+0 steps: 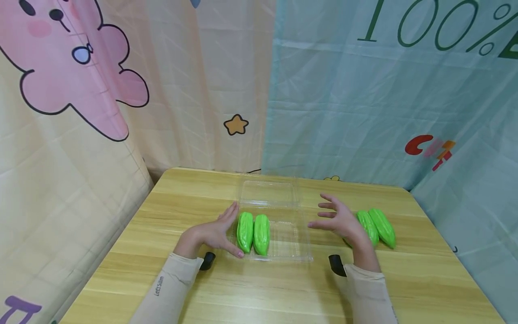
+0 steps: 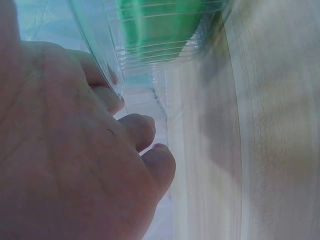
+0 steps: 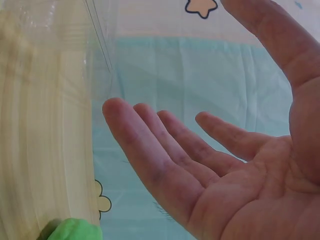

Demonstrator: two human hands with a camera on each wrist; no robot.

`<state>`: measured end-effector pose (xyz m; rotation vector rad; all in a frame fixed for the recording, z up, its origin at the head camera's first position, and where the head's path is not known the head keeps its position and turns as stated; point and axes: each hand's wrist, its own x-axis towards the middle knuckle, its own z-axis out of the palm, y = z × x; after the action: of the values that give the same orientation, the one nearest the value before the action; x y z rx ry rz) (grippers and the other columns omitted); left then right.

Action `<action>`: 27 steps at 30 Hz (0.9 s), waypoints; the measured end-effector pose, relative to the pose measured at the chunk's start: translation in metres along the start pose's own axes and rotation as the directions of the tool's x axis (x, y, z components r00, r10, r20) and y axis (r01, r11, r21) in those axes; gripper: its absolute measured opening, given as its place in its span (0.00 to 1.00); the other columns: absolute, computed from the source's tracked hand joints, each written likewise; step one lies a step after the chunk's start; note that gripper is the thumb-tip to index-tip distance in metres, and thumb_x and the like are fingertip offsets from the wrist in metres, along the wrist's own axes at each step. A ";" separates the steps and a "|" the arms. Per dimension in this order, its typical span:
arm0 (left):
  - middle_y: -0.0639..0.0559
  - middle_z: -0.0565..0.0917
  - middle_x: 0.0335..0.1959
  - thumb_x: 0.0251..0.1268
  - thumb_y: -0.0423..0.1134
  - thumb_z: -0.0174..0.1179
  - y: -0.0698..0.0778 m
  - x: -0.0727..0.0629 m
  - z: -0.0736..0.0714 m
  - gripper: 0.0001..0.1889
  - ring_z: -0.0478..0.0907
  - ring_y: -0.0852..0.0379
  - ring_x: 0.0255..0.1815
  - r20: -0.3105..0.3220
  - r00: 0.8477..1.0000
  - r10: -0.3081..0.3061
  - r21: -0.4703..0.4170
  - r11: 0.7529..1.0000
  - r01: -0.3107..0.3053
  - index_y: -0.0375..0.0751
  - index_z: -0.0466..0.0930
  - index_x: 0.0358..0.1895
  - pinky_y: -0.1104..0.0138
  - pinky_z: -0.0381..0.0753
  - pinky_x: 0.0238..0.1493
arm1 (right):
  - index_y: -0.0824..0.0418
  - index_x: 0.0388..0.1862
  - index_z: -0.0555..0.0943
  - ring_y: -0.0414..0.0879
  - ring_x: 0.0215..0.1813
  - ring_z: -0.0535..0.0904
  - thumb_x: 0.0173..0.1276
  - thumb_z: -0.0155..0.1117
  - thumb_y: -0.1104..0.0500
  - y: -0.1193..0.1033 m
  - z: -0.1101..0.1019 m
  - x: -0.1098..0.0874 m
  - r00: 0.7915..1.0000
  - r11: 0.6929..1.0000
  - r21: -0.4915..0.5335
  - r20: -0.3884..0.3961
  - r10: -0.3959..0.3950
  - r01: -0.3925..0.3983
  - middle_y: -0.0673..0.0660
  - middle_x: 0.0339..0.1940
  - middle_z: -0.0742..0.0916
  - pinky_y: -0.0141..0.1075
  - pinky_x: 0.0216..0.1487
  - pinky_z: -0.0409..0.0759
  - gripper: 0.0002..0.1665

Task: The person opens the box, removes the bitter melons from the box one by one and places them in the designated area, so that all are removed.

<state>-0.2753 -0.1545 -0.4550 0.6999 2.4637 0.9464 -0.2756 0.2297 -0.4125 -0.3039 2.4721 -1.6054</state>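
A clear plastic clamshell box [image 1: 288, 238] lies on the table with its lid [image 1: 269, 192] folded open toward the back. Two bright green, ridged, elongated toy vegetables [image 1: 261, 234] lie side by side in its left part. My left hand [image 1: 214, 231] holds the left side of the box, thumb at the front corner and fingers spread toward the back. In the left wrist view its bent fingertips [image 2: 137, 131] are at the box's rim. To the right of the box, my right hand [image 1: 337, 219] is raised with fingers spread, holding nothing.
Two more of the green toy vegetables [image 1: 382, 228] lie to the right, partly behind my right hand and wrist. The wooden table [image 1: 259, 297] is bounded by printed curtains [image 1: 344, 112] at the back and sides.
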 end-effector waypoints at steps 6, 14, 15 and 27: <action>0.45 0.22 0.81 0.43 0.58 0.81 -0.002 0.001 0.001 0.76 0.24 0.39 0.79 0.003 1.000 0.012 0.012 1.000 -0.012 0.39 0.24 0.80 0.41 0.40 0.75 | 0.63 0.81 0.50 0.68 0.71 0.67 0.55 0.82 0.59 -0.001 0.006 0.001 1.000 0.999 0.037 0.026 0.011 -0.012 0.71 0.74 0.67 0.54 0.61 0.77 0.64; 0.44 0.23 0.81 0.43 0.57 0.81 -0.002 0.001 0.000 0.76 0.25 0.36 0.79 0.000 1.000 0.008 0.014 1.000 -0.008 0.39 0.24 0.80 0.40 0.39 0.75 | 0.62 0.81 0.53 0.68 0.70 0.69 0.54 0.83 0.58 -0.003 0.016 0.006 0.998 1.000 0.025 0.055 -0.017 0.016 0.71 0.73 0.68 0.55 0.59 0.78 0.63; 0.44 0.23 0.81 0.43 0.57 0.81 -0.002 0.000 0.000 0.77 0.25 0.36 0.79 0.000 1.000 0.008 0.016 1.000 -0.008 0.39 0.24 0.80 0.41 0.38 0.75 | 0.61 0.81 0.54 0.67 0.70 0.69 0.54 0.83 0.58 -0.003 0.018 0.007 0.998 0.999 0.028 0.058 -0.018 0.016 0.71 0.73 0.69 0.55 0.59 0.78 0.63; 0.44 0.23 0.81 0.43 0.57 0.81 -0.002 0.000 0.000 0.77 0.23 0.41 0.79 0.005 1.000 0.014 0.022 1.000 -0.014 0.39 0.24 0.80 0.43 0.38 0.76 | 0.60 0.81 0.55 0.66 0.68 0.71 0.53 0.84 0.58 -0.005 0.030 0.009 0.994 0.999 0.040 0.103 -0.023 0.019 0.68 0.72 0.71 0.53 0.57 0.80 0.63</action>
<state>-0.2763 -0.1561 -0.4566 0.7264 2.4711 0.9232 -0.2756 0.1987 -0.4200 -0.3980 2.3652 -1.6016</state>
